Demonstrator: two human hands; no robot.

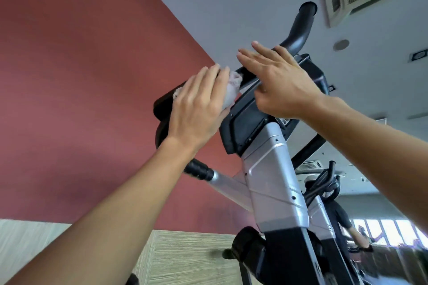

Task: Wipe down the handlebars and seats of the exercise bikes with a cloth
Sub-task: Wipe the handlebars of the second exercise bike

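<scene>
Two bare forearms reach up toward the exercise bike (275, 183), seen from below. Its black handlebars (298, 30) run on a slant, from a low end at the left of the console (250, 120) to a horn curving up toward the ceiling at its right. Against the low end, the left hand (196, 109) presses a crumpled whitish cloth (69, 89), fingers straight. Over the console's top edge, the right hand (280, 83) lies flat, fingers extended, holding nothing. A silver post carries the console.
</scene>
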